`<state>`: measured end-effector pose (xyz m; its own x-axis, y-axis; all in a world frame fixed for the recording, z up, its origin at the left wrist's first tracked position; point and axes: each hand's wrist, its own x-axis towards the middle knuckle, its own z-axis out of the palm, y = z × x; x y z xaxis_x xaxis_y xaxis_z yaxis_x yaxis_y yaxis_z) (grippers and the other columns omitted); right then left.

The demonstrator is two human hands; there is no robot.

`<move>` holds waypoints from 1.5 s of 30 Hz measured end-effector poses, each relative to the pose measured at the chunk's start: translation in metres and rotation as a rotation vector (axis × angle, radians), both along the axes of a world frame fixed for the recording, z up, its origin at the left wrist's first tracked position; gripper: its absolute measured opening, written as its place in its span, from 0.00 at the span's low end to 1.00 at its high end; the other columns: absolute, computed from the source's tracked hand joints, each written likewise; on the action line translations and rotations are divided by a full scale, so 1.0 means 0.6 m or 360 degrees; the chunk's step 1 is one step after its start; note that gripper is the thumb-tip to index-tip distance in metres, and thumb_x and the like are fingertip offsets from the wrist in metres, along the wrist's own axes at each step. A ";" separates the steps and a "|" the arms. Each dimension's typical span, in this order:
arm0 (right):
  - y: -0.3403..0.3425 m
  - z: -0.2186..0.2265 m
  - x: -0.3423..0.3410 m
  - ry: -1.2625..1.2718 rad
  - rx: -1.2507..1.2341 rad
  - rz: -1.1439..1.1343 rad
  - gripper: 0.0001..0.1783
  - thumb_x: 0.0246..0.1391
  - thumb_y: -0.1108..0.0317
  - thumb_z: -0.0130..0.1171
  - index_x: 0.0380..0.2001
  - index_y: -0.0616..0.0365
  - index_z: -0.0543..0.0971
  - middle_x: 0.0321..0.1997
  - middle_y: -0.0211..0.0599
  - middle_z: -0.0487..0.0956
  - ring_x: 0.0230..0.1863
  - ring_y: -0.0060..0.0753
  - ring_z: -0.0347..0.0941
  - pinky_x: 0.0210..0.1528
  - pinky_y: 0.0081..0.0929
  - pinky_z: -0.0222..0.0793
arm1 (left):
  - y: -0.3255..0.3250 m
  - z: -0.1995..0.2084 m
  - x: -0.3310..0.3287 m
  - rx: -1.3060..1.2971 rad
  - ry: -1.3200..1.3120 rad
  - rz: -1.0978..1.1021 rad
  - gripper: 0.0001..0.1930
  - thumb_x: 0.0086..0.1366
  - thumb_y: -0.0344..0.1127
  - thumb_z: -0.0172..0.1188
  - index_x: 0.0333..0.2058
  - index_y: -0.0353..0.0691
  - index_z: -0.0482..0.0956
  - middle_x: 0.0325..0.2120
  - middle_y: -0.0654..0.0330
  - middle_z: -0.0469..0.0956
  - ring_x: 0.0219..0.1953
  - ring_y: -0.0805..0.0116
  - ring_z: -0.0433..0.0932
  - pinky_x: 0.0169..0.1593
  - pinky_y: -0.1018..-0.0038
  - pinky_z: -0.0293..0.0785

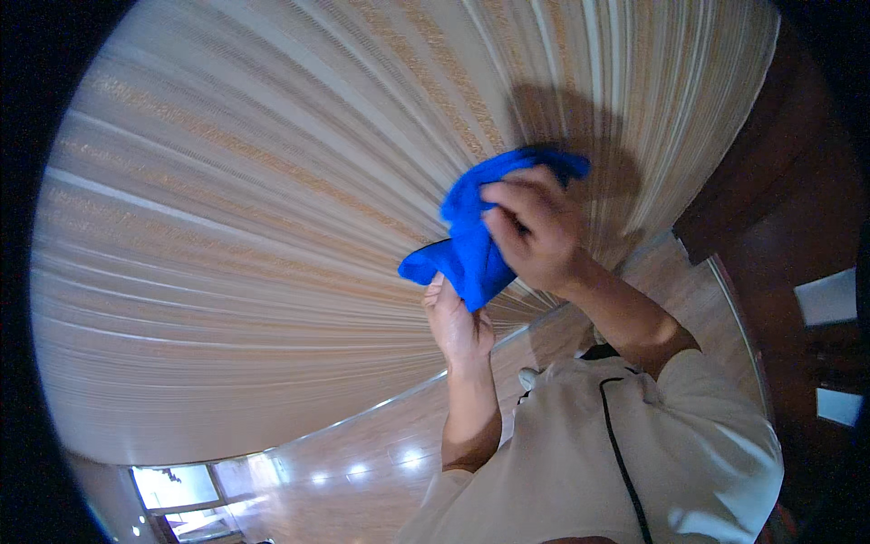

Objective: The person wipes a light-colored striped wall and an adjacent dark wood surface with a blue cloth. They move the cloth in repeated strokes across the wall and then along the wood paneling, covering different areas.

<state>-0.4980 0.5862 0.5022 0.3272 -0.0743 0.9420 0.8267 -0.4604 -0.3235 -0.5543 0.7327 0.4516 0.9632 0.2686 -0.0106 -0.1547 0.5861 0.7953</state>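
Note:
A bright blue cloth [471, 240] hangs bunched and folded between my two hands, in front of a striped wall. My left hand [459, 326] pinches its lower end, with the thumb and fingers closed on the fabric. Higher up and to the right, my right hand [541, 227] is curled over the upper part of the cloth, its fingers slightly blurred and closed on it. One corner of the cloth sticks out to the upper right beyond my right hand, and another flap points left above my left hand. Whether the cloth touches the wall I cannot tell.
The wall covering [272, 199] has pale and golden stripes and fills most of the view. A shiny tan floor [362, 490] runs along its base. Dark brown panelling [770, 172] stands at the right. A bright window [177, 487] shows at the lower left.

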 end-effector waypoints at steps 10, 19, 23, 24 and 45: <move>0.028 0.201 0.041 -0.0088 0.0628 0.0093 0.12 0.53 0.75 0.70 0.42 0.58 0.84 0.30 0.30 0.80 0.27 0.22 0.75 0.28 0.22 0.69 | 0.047 0.133 -0.001 -0.0325 -0.0377 -0.0226 0.15 0.78 0.40 0.50 0.44 0.34 0.79 0.36 0.48 0.86 0.30 0.60 0.86 0.36 0.67 0.86; 0.202 0.099 -0.049 -0.0080 -0.0331 0.0494 0.15 0.46 0.72 0.70 0.40 0.59 0.83 0.38 0.35 0.78 0.32 0.30 0.80 0.28 0.28 0.78 | 0.141 0.029 -0.086 -0.0423 0.0291 0.0387 0.23 0.74 0.48 0.58 0.61 0.44 0.73 0.53 0.56 0.81 0.48 0.64 0.83 0.42 0.68 0.86; 0.159 0.109 -0.040 -0.0145 0.0235 0.0577 0.16 0.46 0.80 0.69 0.41 0.58 0.84 0.37 0.40 0.80 0.36 0.40 0.79 0.39 0.35 0.78 | 0.133 0.065 -0.089 -0.0235 0.0215 0.0447 0.16 0.75 0.41 0.55 0.52 0.35 0.76 0.43 0.53 0.84 0.34 0.64 0.86 0.33 0.72 0.85; 0.134 0.124 -0.040 0.0069 -0.0048 0.0227 0.16 0.46 0.82 0.68 0.41 0.58 0.84 0.38 0.41 0.81 0.38 0.42 0.78 0.42 0.35 0.76 | 0.131 0.084 -0.081 -0.0162 0.0016 0.0336 0.14 0.76 0.39 0.53 0.49 0.33 0.77 0.41 0.51 0.84 0.33 0.64 0.86 0.35 0.71 0.85; 0.240 0.202 -0.114 -0.0001 0.0574 0.0048 0.15 0.58 0.81 0.65 0.49 0.67 0.83 0.37 0.35 0.77 0.26 0.23 0.71 0.25 0.21 0.68 | 0.268 0.161 -0.191 -0.0133 -0.0230 0.0293 0.14 0.74 0.41 0.58 0.32 0.37 0.81 0.26 0.57 0.83 0.28 0.67 0.83 0.34 0.69 0.79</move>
